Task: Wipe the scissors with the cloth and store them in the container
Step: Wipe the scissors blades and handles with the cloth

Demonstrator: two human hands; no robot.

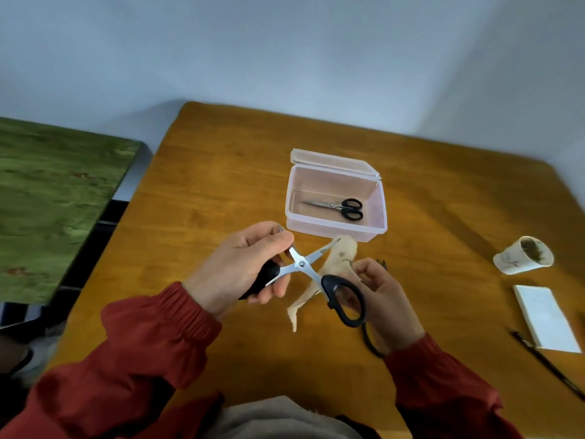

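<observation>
Left hand clamped round one handle of the splayed scissors, right hand pinching the cloth

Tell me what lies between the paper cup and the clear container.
Nothing. In the head view, only bare wooden table separates the container from the paper cup.

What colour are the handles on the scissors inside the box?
Black; the scissors show best in the head view.
</observation>
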